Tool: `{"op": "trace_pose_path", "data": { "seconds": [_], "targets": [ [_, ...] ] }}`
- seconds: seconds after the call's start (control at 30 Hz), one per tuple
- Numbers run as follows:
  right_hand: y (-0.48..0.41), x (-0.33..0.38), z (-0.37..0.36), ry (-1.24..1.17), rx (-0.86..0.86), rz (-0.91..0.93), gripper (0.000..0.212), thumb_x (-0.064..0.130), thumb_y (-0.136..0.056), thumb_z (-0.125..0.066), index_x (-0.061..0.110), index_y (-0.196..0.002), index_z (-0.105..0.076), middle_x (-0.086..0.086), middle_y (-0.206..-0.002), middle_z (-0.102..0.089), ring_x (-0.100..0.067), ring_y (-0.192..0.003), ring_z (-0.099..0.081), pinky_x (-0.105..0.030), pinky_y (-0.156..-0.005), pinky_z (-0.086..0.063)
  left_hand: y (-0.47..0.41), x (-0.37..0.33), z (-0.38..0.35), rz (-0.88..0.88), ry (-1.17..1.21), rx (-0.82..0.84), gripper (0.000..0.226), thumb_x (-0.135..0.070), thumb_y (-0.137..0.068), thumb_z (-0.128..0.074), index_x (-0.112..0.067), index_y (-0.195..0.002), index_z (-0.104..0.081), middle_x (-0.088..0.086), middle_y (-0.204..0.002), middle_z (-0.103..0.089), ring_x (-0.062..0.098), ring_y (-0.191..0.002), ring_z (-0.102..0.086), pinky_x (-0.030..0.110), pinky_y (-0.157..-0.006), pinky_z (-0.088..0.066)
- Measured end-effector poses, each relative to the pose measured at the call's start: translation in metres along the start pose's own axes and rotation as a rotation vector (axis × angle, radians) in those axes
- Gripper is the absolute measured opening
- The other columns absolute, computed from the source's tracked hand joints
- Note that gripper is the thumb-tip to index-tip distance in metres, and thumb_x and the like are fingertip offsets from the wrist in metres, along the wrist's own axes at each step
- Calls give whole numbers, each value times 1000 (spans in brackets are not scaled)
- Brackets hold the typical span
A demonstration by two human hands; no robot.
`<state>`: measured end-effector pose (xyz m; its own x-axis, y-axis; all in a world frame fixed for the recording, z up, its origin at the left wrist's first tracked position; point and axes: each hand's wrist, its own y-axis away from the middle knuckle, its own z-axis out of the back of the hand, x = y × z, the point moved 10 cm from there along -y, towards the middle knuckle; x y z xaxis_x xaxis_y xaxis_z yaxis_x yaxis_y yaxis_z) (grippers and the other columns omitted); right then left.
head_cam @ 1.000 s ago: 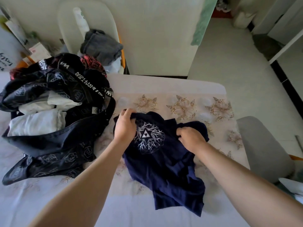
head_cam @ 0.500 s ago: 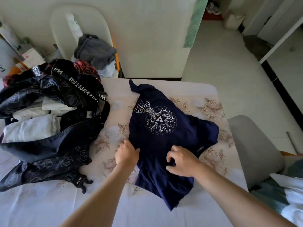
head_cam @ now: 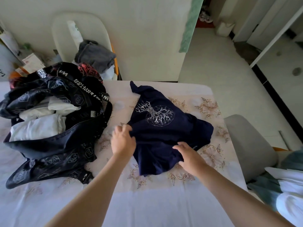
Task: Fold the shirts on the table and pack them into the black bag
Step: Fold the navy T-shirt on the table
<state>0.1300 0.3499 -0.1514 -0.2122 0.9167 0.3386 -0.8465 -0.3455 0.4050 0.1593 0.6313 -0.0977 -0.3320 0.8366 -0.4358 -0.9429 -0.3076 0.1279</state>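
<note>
A cloth-covered surface (head_cam: 147, 202) with a pale floral pattern carries the soft navy T-shirt (head_cam: 172, 128). Bunched between the hands a second ago, it now lies spread print-up just right of the open black bag (head_cam: 54, 149), which already holds folded white shirts (head_cam: 36, 128). The left grip (head_cam: 123, 141) pinches the shirt's limp left edge while the right grip (head_cam: 188, 154) lies spread flat on the wrinkled hem, so folding can likely begin.

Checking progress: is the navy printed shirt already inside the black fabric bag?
No, the navy printed shirt lies on the cloth-covered table beside the black fabric bag.
</note>
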Motion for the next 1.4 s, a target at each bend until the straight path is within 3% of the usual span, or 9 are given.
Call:
{"op": "trace_pose_path", "data": {
  "seconds": [0.1,0.2,0.47,0.67,0.83,0.97,1.07,1.17,1.4],
  "targets": [
    [1,-6,6,32,-121,-8,26,13,-86,-69,15,-112,-72,-3,-140,-52,-24,-127,-53,-37,-100,-47,40,-43,-60,-273,156,412,30,-44,-72,-74,-30,-98,-67,-7,-102,-56,16,-100,-55,35,-92,-48],
    [8,3,18,-12,-197,-37,15,26,-91,-64,17,-103,-68,-2,-102,-70,-26,-96,-66,-35,-73,-49,85,-66,-104,-405,20,639,74,-66,-64,-67,-39,-131,-53,-14,-128,-44,10,-121,-34,31,-106,-30],
    [13,34,16,168,-105,136,37,25,-79,-73,27,-115,-66,4,-99,-68,-21,-95,-63,-34,-78,-49,56,-44,-74,-262,26,594,41,-4,-87,-44,-26,-106,-72,-2,-98,-67,20,-92,-61,28,-78,-51],
    [11,-35,42,66,-159,-229,10,18,-90,-58,22,-92,-67,-2,-83,-70,-28,-81,-66,-33,-61,-48,81,-80,-83,-408,-107,898,20,2,-74,-41,-13,-64,-50,-1,-59,-47,17,-64,-48,30,-58,-35],
    [9,-94,115,-203,-510,-429,45,3,-95,-45,20,-136,-57,-13,-139,-57,-35,-116,-60,-37,-88,-52,55,-134,-86,-393,171,669,53,10,-84,-40,-21,-118,-67,-1,-112,-68,15,-107,-60,31,-95,-49],
    [2,-86,116,-200,-490,-400,57,12,-98,-44,29,-152,-34,-13,-161,-18,-39,-136,-40,-44,-100,-47,-3,-99,-75,-373,-389,332,81,-21,-84,-66,-30,-153,-23,3,-158,-24,27,-147,-18,46,-119,-14],
    [6,-51,83,-149,-431,-340,51,34,-96,-52,24,-145,-42,-13,-155,-26,-35,-137,-36,-48,-104,-42,-15,-63,-90,-327,-550,427,70,-34,-89,-66,-30,-150,-31,3,-152,-35,24,-141,-32,46,-121,-2],
    [8,-16,31,-14,-209,-307,62,52,-93,-50,34,-148,-31,-7,-157,-13,-29,-136,-29,-46,-104,-40,-10,-71,-91,-435,-593,366,29,-21,-95,-55,-28,-122,-63,0,-123,-61,22,-118,-56,36,-115,-29],
    [9,-50,17,-62,-38,-441,60,29,-91,-51,31,-148,-33,-5,-159,-15,-28,-140,-23,-43,-109,-32,135,-98,-140,-120,-171,1502,20,-17,-95,-60,-6,-111,-60,24,-105,-71,30,-91,-73,32,-83,-58]
  ]
}}
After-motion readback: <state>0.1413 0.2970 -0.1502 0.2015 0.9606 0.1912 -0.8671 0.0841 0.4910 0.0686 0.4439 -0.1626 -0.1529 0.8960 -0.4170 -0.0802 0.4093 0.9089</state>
